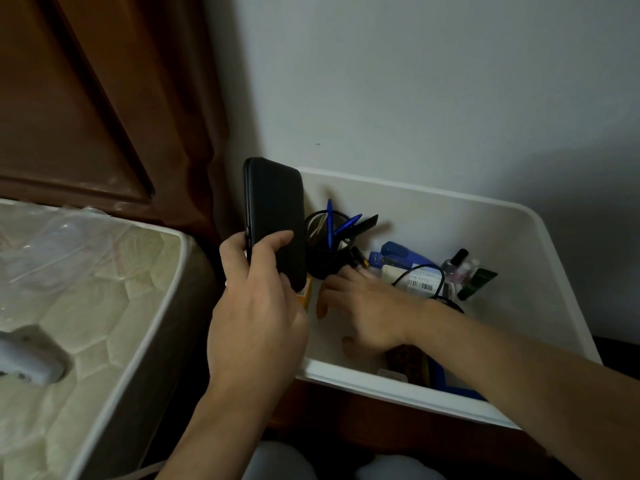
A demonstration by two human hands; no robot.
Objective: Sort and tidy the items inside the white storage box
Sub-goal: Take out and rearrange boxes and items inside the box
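My left hand [256,327] holds a flat black rectangular case with rounded corners [275,220] upright at the centre of the frame, above the left rim of the white plastic storage box [540,271]. My fingers [273,240] wrap round its lower part, thumb on the near edge, closed firmly on it. It looks stiff and light, smooth enough to slip, so I judge the long edges to be the best place to grip it.

My right hand [367,310] reaches down inside the box, palm down, fingers spread and loosely open, the tips just beside the black mesh pen cup [323,258]; I cannot tell whether they have hold of anything small.

The box sits to the right of centre against the pale wall. Inside I count one pen cup holding two blue pens [337,226] and a dark flat piece, one blue stapler [398,252], one black cable [424,273] looped over a white labelled packet [419,280], one dark green tube [476,282], and a few small bottles [457,263], which look breakable and want lifting by the body rather than the cap. The cable is limp and likely to snag. An orange item [306,294] is half hidden behind my left hand. At the left of the frame lies a quilted mattress [86,289].
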